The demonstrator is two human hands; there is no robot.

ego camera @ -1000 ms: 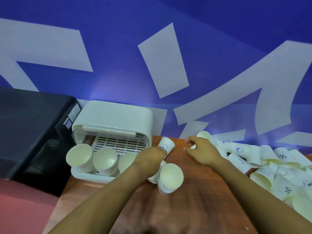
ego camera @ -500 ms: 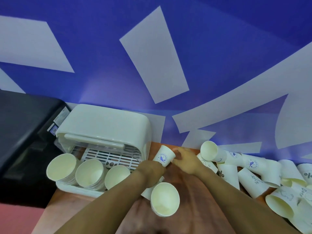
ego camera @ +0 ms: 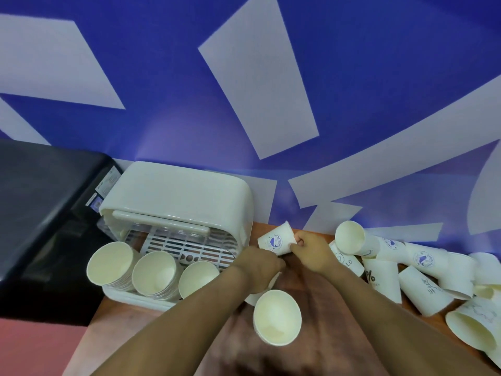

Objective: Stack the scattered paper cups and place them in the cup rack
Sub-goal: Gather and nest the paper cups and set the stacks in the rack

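1. Presently, both hands meet at the tabletop's (ego camera: 320,346) far edge: the right hand (ego camera: 311,253) pinches a logo cup (ego camera: 276,241); the left hand (ego camera: 260,267) grips a cup stack (ego camera: 277,317), mouth toward the camera.
2. The cup rack (ego camera: 179,196) occupies the far-left corner, three stacks (ego camera: 154,272) inside.
3. Scattered cups (ego camera: 423,280) crowd the right edge, overlapping.
4. Legible print: "LO", "%"; the blue round logos are unreadable.
5. A black appliance (ego camera: 40,213) stands left of the tabletop.

Wall (ego camera: 352,77): deep blue with big pale grey-white angular shapes.
Cup rack (ego camera: 176,191): cream white, grid tray inside.
Paper cups (ego camera: 423,270): off-white, blue round logos and dark print.
Table (ego camera: 311,321): reddish-brown wood grain.
Machine (ego camera: 40,213): black.
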